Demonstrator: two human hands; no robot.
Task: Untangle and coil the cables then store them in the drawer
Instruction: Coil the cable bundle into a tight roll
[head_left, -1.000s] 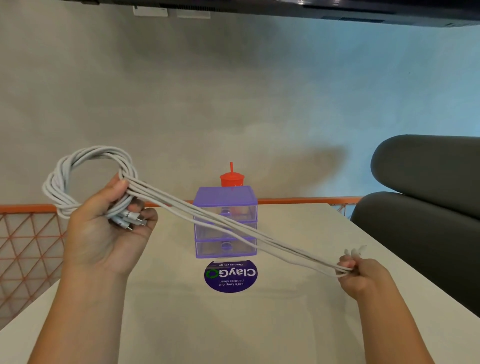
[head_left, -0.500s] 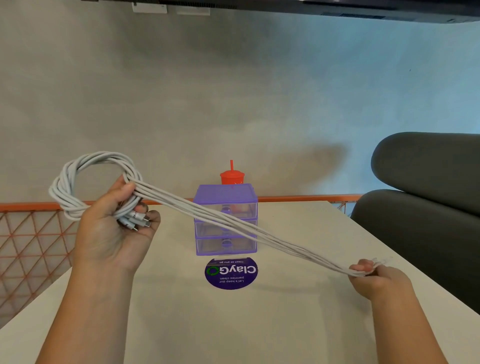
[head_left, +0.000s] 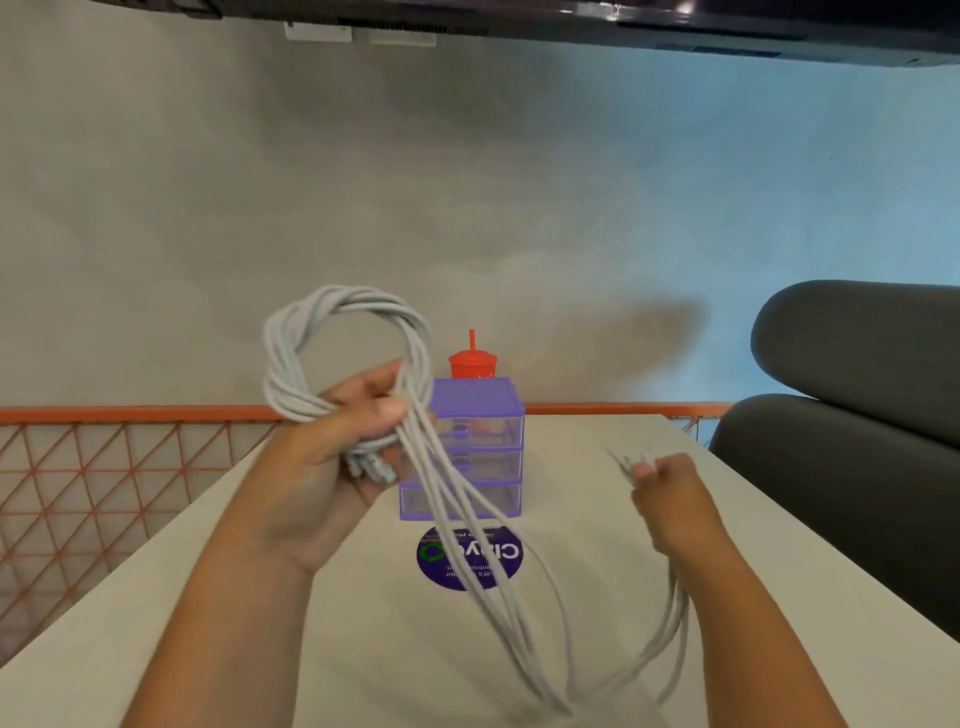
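1. Pale table (head_left: 260, 597) against a grey wall: I see a purple drawer unit (head_left: 480, 410) standing on it, with a red cup (head_left: 471, 364) showing over its top.
2. I see the left hand (head_left: 332, 467) raised, fingers and thumb curled round the coiled white cables (head_left: 291, 353).
3. The right hand (head_left: 670, 499) pinches the cables' loose ends between thumb and fingers.
4. Slack strands sag between both hands, blurred, low over the table's near part.

Blurred: slack of cables (head_left: 511, 644); sticker (head_left: 506, 560) txt part-hidden.
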